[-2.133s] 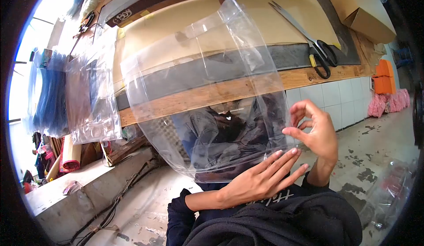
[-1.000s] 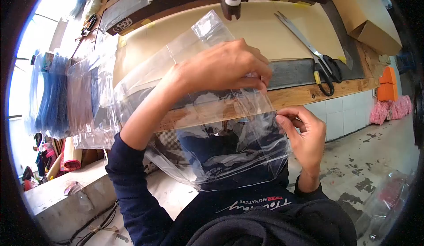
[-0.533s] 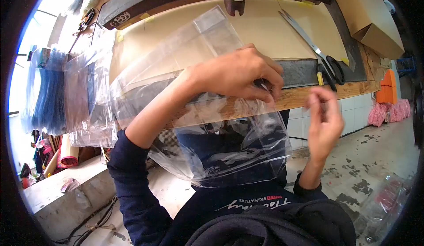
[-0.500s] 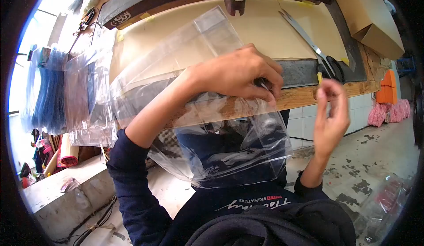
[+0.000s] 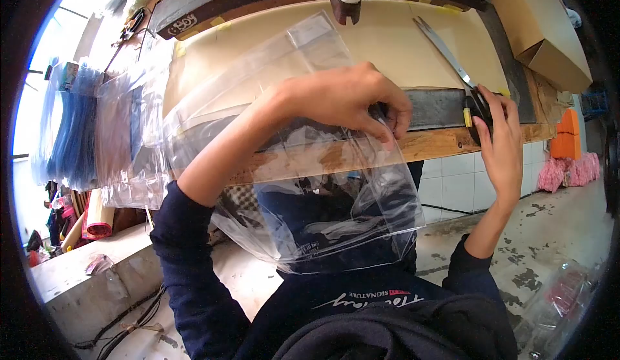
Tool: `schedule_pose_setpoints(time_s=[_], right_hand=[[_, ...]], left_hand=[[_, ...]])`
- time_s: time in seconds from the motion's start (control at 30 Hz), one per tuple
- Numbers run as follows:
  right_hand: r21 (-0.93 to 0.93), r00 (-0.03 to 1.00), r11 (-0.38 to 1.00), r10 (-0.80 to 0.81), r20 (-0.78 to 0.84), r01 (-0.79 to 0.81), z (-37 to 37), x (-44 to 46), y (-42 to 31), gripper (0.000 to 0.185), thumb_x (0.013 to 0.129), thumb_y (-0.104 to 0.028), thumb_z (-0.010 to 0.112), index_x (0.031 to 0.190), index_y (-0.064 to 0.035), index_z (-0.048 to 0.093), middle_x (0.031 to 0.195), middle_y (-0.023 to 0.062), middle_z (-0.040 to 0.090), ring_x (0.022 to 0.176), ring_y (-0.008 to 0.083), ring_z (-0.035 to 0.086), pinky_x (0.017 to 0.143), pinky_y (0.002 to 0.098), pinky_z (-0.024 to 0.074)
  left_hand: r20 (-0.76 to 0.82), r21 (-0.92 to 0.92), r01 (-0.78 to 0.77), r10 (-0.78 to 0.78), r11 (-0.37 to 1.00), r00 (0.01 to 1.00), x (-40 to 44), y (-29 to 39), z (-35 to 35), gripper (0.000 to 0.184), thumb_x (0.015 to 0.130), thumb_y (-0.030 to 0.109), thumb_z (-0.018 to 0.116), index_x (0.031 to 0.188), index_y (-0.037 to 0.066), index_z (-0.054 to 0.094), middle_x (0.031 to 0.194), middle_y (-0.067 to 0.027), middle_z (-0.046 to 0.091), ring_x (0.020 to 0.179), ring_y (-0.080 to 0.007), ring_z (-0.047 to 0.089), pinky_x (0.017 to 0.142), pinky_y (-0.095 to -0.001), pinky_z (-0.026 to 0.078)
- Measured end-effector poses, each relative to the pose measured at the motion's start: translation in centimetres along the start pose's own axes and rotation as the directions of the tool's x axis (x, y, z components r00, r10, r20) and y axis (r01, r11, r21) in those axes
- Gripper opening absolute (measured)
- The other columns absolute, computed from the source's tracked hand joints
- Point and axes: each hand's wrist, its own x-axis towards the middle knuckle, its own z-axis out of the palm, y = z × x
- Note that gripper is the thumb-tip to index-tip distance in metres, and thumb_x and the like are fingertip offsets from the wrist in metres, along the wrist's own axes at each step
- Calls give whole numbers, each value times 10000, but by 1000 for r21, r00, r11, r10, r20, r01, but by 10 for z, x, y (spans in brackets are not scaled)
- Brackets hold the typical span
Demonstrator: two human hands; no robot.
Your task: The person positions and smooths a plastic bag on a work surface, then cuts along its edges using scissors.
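Note:
A clear plastic bag [image 5: 323,231] drapes over the table's wooden front edge and hangs in front of my body, its far end lying flat on the table. My left hand [image 5: 361,98] is closed on it near the edge, thumb and fingers pinched together. Something small and dark shows within the curled fingers, mostly hidden. To the right, my right hand [image 5: 500,124] has its fingers curled round the black handles of a pair of scissors [image 5: 445,50]. The blades lie on the table, pointing away and left. A small yellow piece [image 5: 467,117] shows beside the thumb.
A dark machine part with a forked metal end [image 5: 346,11] hangs over the cream table sheet [image 5: 387,43]. A cardboard box [image 5: 549,43] stands at the right. Bundles of blue and clear plastic [image 5: 64,127] hang at the left. An orange object [image 5: 566,134] and pink bundles [image 5: 568,171] lie beyond.
My right hand has moved up and forward from in front of the table edge onto the scissors' handles. My left hand keeps its pinch on the plastic bag, almost unmoved.

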Motion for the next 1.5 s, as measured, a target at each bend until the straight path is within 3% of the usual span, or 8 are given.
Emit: schedule_pose_setpoints(time_s=[0.13,0.23,0.33,0.4,0.5,0.57,0.8,1.5], right_hand=[[-49,997,998,33,77,-29,-16,-3,13,449,883,-38,532,1322,-107,470,997,120,582,897,244,572,820,329,456],[487,949,831,140,281,-267,-31,-23,31,624,800,69,559,1384,-69,388,981,122,606,851,152,571,774,268,444],[773,900,474,114,421,-421,-36,-58,28,667,773,57,609,1389,-23,366,1045,76,590,909,133,545,774,234,433],[792,892,410,214,398,-452,-23,-89,7,665,735,-10,693,1332,27,402,1027,31,563,885,121,516,726,241,425],[769,961,589,45,274,-247,-32,-110,-30,545,685,-71,745,1171,-2,508,957,35,538,813,139,503,679,280,419],[310,971,940,71,228,-142,-34,-117,-46,435,632,-108,772,992,-34,538,849,59,521,711,194,486,640,342,413],[103,968,985,111,223,-137,-31,-129,-63,299,642,-98,760,884,-54,592,706,54,527,602,208,486,548,349,404],[183,996,981,47,78,-61,4,-142,-54,326,654,-136,802,909,-42,623,663,96,549,581,270,539,506,376,414]], left_hand=[[-6,-4,62,-62,998,998,1,2,-2,174,820,196,667,850,25,661,782,-84,660,770,-217,646,694,-321,492],[-29,27,118,-117,993,993,2,5,0,146,799,185,669,864,56,688,812,-84,686,789,-206,657,723,-312,501],[-69,40,91,-89,995,994,1,3,3,138,801,171,661,852,45,687,800,-97,684,777,-221,659,712,-317,503],[-80,58,91,-86,994,993,1,3,4,165,812,191,662,837,28,666,778,-100,666,749,-231,644,689,-328,492],[-109,65,94,-87,993,990,1,2,8,203,822,213,661,820,11,642,754,-107,645,721,-245,628,667,-343,480],[-125,60,91,-83,994,989,1,0,8,206,822,214,661,816,10,638,752,-111,643,721,-250,627,669,-346,479],[-154,84,84,-71,993,986,1,-1,11,208,821,208,653,819,1,626,751,-122,638,728,-265,623,675,-354,477],[-181,63,73,-61,995,982,1,-2,10,194,814,180,656,837,-12,635,781,-129,646,765,-276,624,714,-360,475]])
